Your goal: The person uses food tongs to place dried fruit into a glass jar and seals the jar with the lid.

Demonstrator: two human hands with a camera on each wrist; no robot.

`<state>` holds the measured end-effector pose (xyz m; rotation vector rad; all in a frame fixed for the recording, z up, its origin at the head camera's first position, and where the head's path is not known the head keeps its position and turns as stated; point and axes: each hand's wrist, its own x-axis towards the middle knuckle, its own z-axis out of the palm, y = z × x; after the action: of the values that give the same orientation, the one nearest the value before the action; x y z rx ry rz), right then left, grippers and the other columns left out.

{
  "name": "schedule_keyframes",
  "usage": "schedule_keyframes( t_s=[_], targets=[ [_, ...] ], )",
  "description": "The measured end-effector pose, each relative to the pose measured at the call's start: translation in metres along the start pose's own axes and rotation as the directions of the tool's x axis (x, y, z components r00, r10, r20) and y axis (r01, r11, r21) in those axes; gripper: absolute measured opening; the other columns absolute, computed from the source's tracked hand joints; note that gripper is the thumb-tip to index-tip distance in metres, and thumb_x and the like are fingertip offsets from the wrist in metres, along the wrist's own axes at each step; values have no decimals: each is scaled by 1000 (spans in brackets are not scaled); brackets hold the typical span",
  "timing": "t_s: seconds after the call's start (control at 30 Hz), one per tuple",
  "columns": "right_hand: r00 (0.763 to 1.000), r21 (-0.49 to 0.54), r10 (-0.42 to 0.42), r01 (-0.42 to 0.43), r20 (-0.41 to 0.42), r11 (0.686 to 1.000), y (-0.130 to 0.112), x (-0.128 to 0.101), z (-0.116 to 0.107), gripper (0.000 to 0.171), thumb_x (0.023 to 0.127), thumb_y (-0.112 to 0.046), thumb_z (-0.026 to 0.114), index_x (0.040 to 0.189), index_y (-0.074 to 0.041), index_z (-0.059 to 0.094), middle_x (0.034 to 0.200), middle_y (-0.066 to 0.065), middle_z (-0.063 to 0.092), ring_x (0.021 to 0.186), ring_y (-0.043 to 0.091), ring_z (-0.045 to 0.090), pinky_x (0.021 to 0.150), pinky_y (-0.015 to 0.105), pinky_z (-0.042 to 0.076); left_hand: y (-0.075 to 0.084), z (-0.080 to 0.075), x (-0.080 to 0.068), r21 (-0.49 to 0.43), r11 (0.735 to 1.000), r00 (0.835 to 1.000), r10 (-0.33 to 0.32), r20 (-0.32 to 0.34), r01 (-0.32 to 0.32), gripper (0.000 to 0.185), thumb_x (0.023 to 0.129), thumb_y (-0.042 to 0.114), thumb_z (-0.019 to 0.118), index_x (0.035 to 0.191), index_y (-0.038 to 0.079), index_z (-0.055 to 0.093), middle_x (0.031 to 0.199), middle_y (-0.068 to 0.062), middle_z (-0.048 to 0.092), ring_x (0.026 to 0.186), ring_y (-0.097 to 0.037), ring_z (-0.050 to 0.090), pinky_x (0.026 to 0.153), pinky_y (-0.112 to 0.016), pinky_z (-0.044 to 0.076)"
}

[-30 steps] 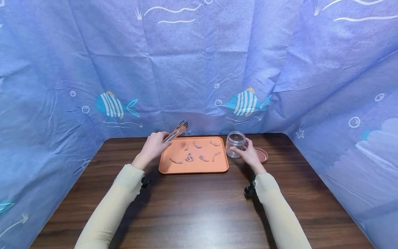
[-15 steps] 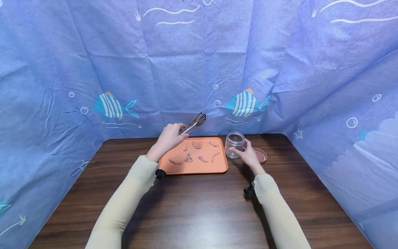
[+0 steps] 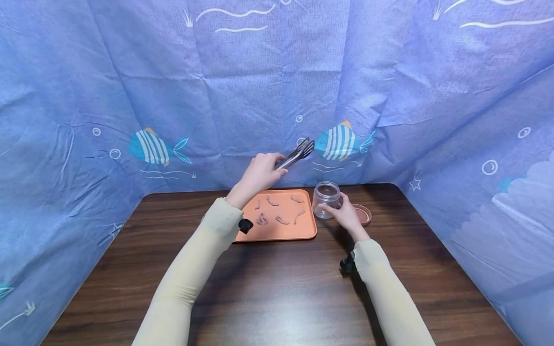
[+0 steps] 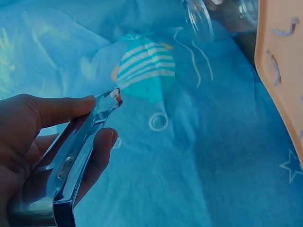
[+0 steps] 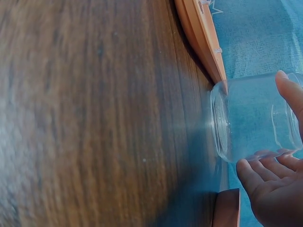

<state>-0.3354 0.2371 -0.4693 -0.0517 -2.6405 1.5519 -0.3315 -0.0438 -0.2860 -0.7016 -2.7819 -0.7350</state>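
Note:
My left hand (image 3: pixel 259 175) holds metal tongs (image 3: pixel 296 154) raised above the far edge of the tray, tips pointing right. In the left wrist view, thumb and fingers squeeze the tongs (image 4: pixel 71 161), and a small whitish-red bit (image 4: pixel 116 96) shows at their tip. My right hand (image 3: pixel 344 215) grips a clear plastic jar (image 3: pixel 326 194) standing upright and uncapped at the tray's right side; the right wrist view has thumb and fingers on opposite sides of the jar (image 5: pixel 251 118). Small greyish-pink curled strips (image 3: pixel 261 219) lie spread on the orange tray (image 3: pixel 277 234).
A reddish-brown round lid (image 3: pixel 363 215) lies on the dark wooden table (image 3: pixel 294 283), right of the jar and partly behind the right hand. Blue fish-print cloth (image 3: pixel 242 96) hangs close behind the table and along both sides.
The left hand has moved right and upward with the tongs, from the tray's left end to above its back edge. The right hand and jar have stayed in place.

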Motion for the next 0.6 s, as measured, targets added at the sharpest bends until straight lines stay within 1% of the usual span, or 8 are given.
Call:
schedule_keyframes(
  t_s=[0.13, 0.23, 0.33, 0.43, 0.53, 0.6],
  targets=[
    [1000, -4, -1, 1, 5, 1000, 0, 0, 0, 106, 88, -50, 76, 158, 2, 16, 159, 27, 29, 146, 40, 30, 117, 51, 29, 7, 5, 3, 14, 1000, 999, 16, 48, -17, 40, 98, 24, 68, 134, 6, 64, 108, -11, 71, 67, -18, 62, 59, -33, 46],
    [1000, -3, 0, 0, 5, 1000, 1, 1, -1, 106, 88, -50, 75, 158, 1, 16, 159, 27, 29, 146, 39, 30, 117, 51, 29, 9, 11, 5, 31, 999, 995, 32, 90, -35, 40, 98, 22, 68, 134, 5, 63, 107, -10, 71, 63, -16, 61, 59, -32, 46],
    [1000, -1, -1, 1, 4, 1000, 1, 1, -1, 105, 88, -50, 75, 158, 1, 16, 159, 27, 29, 146, 40, 30, 117, 51, 29, 9, 17, 7, 48, 997, 991, 49, 128, -56, 40, 98, 21, 69, 133, 3, 64, 110, -11, 72, 68, -14, 63, 64, -31, 49],
    [1000, -2, -1, 1, 1, 1000, 1, 1, -1, 105, 88, -50, 75, 158, 1, 17, 159, 27, 30, 146, 39, 31, 116, 51, 30, 11, 22, 9, 67, 995, 985, 67, 162, -78, 40, 97, 21, 69, 132, 2, 64, 110, -11, 72, 74, -15, 64, 68, -33, 49],
    [1000, -1, 2, -2, 3, 1000, 2, 1, -2, 105, 88, -51, 75, 158, 1, 17, 159, 27, 30, 146, 39, 32, 116, 51, 30, 13, 26, 11, 90, 990, 976, 84, 202, -104, 40, 97, 21, 70, 132, 2, 65, 109, -10, 72, 78, -17, 66, 71, -34, 50],
    [1000, -2, 5, -5, 5, 1000, 2, 1, -1, 105, 88, -51, 75, 159, 1, 16, 159, 27, 30, 146, 39, 31, 116, 52, 30, 15, 29, 12, 103, 987, 969, 98, 229, -124, 40, 97, 21, 70, 132, 2, 64, 112, -11, 72, 81, -19, 67, 73, -35, 51]
  ],
)
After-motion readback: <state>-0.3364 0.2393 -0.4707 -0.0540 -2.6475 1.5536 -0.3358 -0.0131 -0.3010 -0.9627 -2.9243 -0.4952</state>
